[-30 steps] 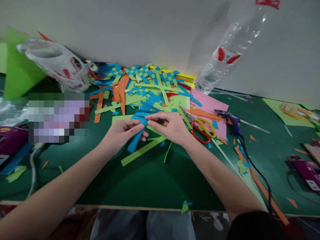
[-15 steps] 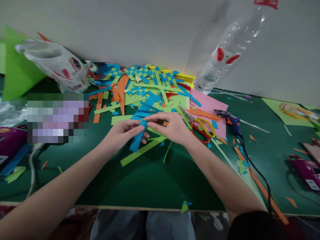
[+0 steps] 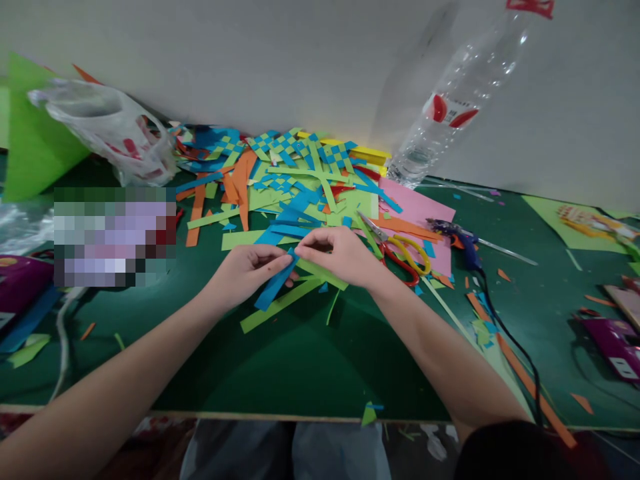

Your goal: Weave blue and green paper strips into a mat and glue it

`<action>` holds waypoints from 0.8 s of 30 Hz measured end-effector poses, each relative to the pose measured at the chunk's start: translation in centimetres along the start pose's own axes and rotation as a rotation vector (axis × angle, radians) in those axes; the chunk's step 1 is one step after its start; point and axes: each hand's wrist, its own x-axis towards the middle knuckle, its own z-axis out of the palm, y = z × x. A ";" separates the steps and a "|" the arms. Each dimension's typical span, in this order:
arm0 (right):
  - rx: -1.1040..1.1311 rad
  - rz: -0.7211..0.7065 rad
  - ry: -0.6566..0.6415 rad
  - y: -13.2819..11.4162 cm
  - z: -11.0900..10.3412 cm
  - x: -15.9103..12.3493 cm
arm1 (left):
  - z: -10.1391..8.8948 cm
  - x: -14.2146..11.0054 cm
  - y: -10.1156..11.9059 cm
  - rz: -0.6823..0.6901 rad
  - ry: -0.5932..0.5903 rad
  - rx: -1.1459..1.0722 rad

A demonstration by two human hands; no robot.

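Reaches forward with both bare forearms slanting inward, holds left hand and right hand nearly fingertip to fingertip, pinches with each thumb and forefinger.

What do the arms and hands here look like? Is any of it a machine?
No machine parts show: the left hand and right hand are ungloved human hands. Both forearms are bare, with no watch or bracelet visible. A black sleeve shows near the right elbow; no left sleeve is in view.
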 end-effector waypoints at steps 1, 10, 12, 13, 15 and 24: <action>-0.018 -0.013 -0.008 0.0 0.0 0.0 | 0.0 0.0 0.0 -0.004 -0.008 -0.004; 0.019 0.012 0.040 -0.2 -1.1 0.1 | 0.0 0.2 -0.1 0.018 0.057 0.012; 0.051 0.019 0.133 -0.2 -2.0 0.1 | 0.0 0.2 -0.2 0.009 0.096 0.020; 0.033 0.018 0.193 -0.2 -2.6 0.1 | 0.0 0.2 -0.2 0.003 0.109 0.025; -0.043 0.015 0.301 0.0 -3.8 0.1 | -0.1 0.3 -0.4 -0.013 0.138 0.036; -0.494 0.031 0.368 1.2 -6.6 -0.4 | -0.3 0.6 -0.8 -0.040 0.243 -0.023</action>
